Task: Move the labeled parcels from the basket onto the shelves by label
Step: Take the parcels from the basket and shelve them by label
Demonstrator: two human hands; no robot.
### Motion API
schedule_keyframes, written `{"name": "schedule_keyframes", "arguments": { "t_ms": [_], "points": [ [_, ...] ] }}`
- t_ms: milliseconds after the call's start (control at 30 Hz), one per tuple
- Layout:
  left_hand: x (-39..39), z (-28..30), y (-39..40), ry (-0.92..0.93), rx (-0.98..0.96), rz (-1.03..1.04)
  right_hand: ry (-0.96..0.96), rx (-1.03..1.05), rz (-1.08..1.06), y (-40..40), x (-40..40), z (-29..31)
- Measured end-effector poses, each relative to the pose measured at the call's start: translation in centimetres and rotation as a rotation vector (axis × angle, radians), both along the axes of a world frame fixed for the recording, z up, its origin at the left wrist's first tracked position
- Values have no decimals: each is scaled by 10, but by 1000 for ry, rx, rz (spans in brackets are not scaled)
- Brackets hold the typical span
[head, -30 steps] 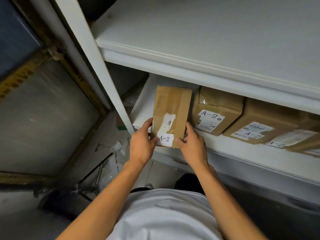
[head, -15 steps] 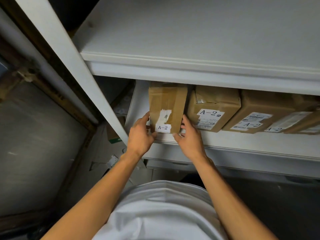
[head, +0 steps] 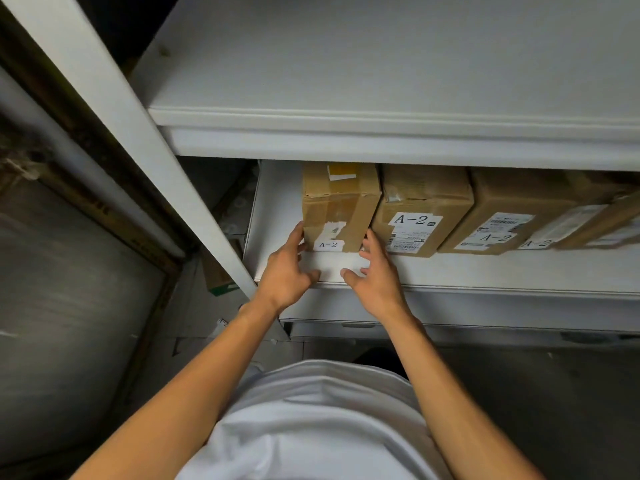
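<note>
A narrow brown cardboard parcel (head: pixel 337 209) with a small white "A-2" label stands upright at the left end of the lower white shelf (head: pixel 450 271). My left hand (head: pixel 285 268) touches its lower left corner with straight fingertips. My right hand (head: pixel 375 275) lies just off its lower right corner, fingers spread and loose, thumb on the shelf. Neither hand grips the parcel. To its right stands a second parcel (head: pixel 420 209) labelled "A-2", then a third "A-2" parcel (head: pixel 498 216), and more at the right edge.
A bare upper white shelf (head: pixel 381 74) overhangs the parcels. The white upright post (head: pixel 138 133) slants down at the left. Left of it are a dark wall and a floor with scraps of cardboard (head: pixel 216 275). The basket is out of view.
The parcel went from being held at the shelf edge to standing deeper on the shelf beside the other parcels. Both hands have let go of it and drawn back slightly.
</note>
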State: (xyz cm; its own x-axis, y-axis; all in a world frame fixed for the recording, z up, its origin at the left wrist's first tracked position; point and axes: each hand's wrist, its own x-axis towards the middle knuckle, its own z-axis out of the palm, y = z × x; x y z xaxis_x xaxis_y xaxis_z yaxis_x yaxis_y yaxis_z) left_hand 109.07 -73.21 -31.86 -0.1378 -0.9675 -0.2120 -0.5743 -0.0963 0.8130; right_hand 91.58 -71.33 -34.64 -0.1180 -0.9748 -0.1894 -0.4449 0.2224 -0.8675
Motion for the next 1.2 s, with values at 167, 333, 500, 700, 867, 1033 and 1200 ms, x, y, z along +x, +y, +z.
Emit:
{"name": "schedule_keyframes", "arguments": {
  "t_ms": [167,333,500,700,867,1033,1200],
  "points": [
    [-1,2,-5,-27,28,-50,4,-1,3,-1,1,2],
    [2,1,-8,-101,59,-57,28,9,46,2,2,6],
    [3,9,3,-301,88,-52,298,49,140,13,-8,16],
    [-18,14,29,-630,64,-219,633,154,214,36,-34,39],
    [-64,15,40,-713,-11,-438,661,259,116,75,-75,44],
    [-127,26,45,-761,-65,-584,601,291,-39,101,-128,48],
    [-224,37,53,-770,-151,-757,564,315,-208,139,-200,57]
  ]
}}
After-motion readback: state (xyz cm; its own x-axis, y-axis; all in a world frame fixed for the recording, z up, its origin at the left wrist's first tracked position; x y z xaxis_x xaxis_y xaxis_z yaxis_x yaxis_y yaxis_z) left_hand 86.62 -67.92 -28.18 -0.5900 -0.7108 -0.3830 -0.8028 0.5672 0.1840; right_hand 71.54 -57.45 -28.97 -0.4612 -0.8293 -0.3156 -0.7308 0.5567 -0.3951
